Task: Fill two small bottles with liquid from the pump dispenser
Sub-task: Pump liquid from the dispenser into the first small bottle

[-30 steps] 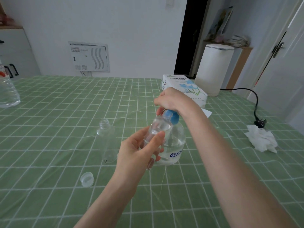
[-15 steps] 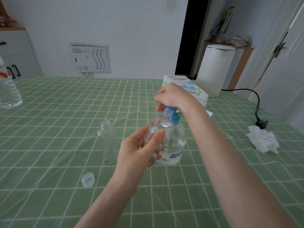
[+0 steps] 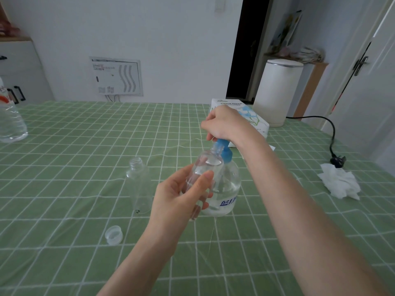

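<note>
Clasped the small bottle (image 3: 206,167) tilted in the left grip (image 3: 181,196), mouth against the nozzle of the pump dispenser (image 3: 227,186) on the bench (image 3: 64,146), right grip (image 3: 224,124) clenched round its head, probably best pressed slowly, in full strokes.

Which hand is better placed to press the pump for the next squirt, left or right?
Right. The right hand is curled over the blue head of the pump dispenser, while the left hand grips the small bottle, its mouth tilted up to the nozzle.
</note>
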Action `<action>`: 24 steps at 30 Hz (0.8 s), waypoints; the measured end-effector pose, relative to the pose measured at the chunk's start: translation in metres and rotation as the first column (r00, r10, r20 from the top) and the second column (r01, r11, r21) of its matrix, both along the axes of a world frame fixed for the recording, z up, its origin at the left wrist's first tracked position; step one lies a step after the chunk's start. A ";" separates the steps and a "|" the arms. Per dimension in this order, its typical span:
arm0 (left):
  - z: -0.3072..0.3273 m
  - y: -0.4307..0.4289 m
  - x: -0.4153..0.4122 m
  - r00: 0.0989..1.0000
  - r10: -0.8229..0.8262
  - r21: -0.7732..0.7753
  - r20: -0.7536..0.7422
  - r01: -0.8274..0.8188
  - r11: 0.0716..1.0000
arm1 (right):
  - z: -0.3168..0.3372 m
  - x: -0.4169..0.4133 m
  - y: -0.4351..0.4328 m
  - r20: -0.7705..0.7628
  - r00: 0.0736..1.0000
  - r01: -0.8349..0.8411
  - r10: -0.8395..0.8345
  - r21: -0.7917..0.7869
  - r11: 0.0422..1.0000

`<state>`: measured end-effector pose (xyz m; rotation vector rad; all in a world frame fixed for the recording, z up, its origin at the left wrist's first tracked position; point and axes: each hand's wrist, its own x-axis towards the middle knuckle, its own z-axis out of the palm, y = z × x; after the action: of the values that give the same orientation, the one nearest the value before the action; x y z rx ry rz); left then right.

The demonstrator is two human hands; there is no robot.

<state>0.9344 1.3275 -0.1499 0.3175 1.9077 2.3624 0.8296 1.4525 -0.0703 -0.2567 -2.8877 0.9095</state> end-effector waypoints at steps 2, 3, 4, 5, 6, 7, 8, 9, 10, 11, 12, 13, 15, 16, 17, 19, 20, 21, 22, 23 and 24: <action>0.000 0.000 0.000 1.000 -0.004 0.006 0.000 0.004 1.000 | 0.001 0.000 -0.001 0.016 1.000 -0.007 0.007 0.005 1.000; 0.000 0.000 0.000 1.000 -0.004 0.008 0.002 0.004 1.000 | 0.001 0.000 -0.001 0.033 0.999 -0.011 0.010 0.010 1.000; 0.000 0.000 -0.001 1.000 -0.002 0.008 0.003 0.002 1.000 | 0.001 0.000 -0.001 0.054 0.998 -0.014 0.013 0.013 1.000; 0.000 0.000 -0.001 1.000 -0.001 0.008 0.005 0.001 1.000 | 0.001 0.000 -0.002 0.071 0.997 -0.016 0.015 0.009 1.000; -0.001 0.000 -0.001 1.000 -0.002 0.008 0.007 0.002 1.000 | 0.000 0.000 -0.002 0.082 0.996 -0.017 0.017 0.000 1.000; 0.000 0.000 -0.001 1.000 -0.003 0.010 0.009 0.003 1.000 | -0.001 0.000 -0.001 0.085 0.996 -0.017 0.017 -0.005 1.000; 0.000 0.000 -0.001 1.000 -0.004 0.008 0.011 0.004 1.000 | -0.002 0.000 -0.001 0.085 0.996 -0.015 0.015 -0.005 1.000; 0.000 0.000 -0.001 1.000 -0.005 0.002 0.012 0.005 1.000 | -0.004 0.000 -0.001 0.086 0.996 -0.012 0.013 -0.004 1.000; -0.001 0.000 -0.001 1.000 -0.007 -0.003 0.015 0.007 1.000 | -0.007 0.000 -0.001 0.091 0.996 -0.012 0.012 -0.003 1.000; -0.001 0.000 0.000 1.000 -0.008 -0.003 0.021 0.008 1.000 | -0.009 0.001 -0.001 0.096 0.995 -0.014 0.014 -0.005 1.000; -0.001 0.000 0.000 1.000 -0.009 -0.001 0.028 0.009 1.000 | -0.010 0.001 0.000 0.098 0.995 -0.016 0.017 -0.008 1.000; -0.002 0.000 0.000 0.999 -0.008 -0.001 0.033 0.008 1.000 | -0.011 0.001 0.000 0.098 0.995 -0.019 0.020 -0.010 1.000; -0.002 0.000 0.000 0.999 -0.004 -0.004 0.036 0.005 1.000 | -0.011 0.000 0.000 0.092 0.995 -0.025 0.026 -0.006 1.000; -0.001 0.000 0.000 0.999 -0.006 -0.003 0.035 0.006 1.000 | -0.010 0.000 0.000 0.087 0.996 -0.026 0.027 -0.002 1.000; -0.001 0.000 -0.001 0.999 -0.008 -0.003 0.031 0.008 1.000 | -0.008 0.000 0.001 0.078 0.997 -0.027 0.026 0.001 1.000; 0.000 0.001 -0.001 1.000 -0.005 -0.001 0.021 0.005 1.000 | -0.004 0.000 0.001 0.051 0.998 -0.025 0.025 0.005 1.000; 0.001 0.001 -0.001 1.000 -0.003 0.002 0.014 0.003 1.000 | -0.002 0.000 0.001 0.042 0.999 -0.024 0.023 0.009 1.000; 0.001 0.001 -0.001 1.000 -0.004 0.007 0.010 0.004 1.000 | -0.001 0.000 0.001 0.041 0.999 -0.024 0.024 0.015 1.000; 0.001 0.001 -0.001 1.000 -0.007 0.012 0.009 0.007 1.000 | 0.000 0.000 0.000 0.047 0.999 -0.027 0.026 0.020 0.999; 0.001 0.001 -0.001 1.000 -0.009 0.017 0.011 0.008 1.000 | 0.000 0.000 0.000 0.058 0.998 -0.031 0.030 0.023 0.999; 0.000 0.001 -0.001 1.000 -0.008 0.019 0.012 0.008 1.000 | 0.001 -0.001 0.000 0.071 0.997 -0.035 0.033 0.026 0.999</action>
<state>0.9334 1.3283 -0.1499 0.3110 1.8761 2.3739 0.8285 1.4524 -0.0697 -0.2430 -2.9755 0.8826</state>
